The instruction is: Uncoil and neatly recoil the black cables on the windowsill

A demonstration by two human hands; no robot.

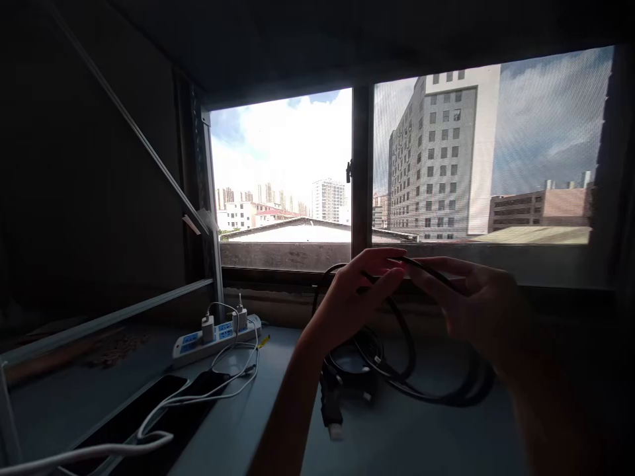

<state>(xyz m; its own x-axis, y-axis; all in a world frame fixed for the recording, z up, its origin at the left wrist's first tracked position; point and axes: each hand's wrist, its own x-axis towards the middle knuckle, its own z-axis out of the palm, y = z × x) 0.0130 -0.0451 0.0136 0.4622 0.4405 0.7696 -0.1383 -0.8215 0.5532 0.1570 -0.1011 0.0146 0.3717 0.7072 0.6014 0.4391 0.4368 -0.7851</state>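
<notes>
A black cable (407,337) hangs in loose loops between and below my two raised hands, in front of the window. My left hand (360,291) pinches a stretch of it between thumb and fingers, near the centre. Close beside it on the right, my right hand (466,297) has its fingers closed round the same cable, their tips almost touching my left fingertips. A black plug with a metal end (335,430) dangles below my left hand. Further dark cable coils and small connectors lie behind the loops, partly hidden and dim.
On the grey-blue table (278,370), a white power strip (218,340) holds two white chargers. White cables (186,400) run across dark flat devices (133,410) at the lower left. A metal frame (218,277) stands left of the window (362,178).
</notes>
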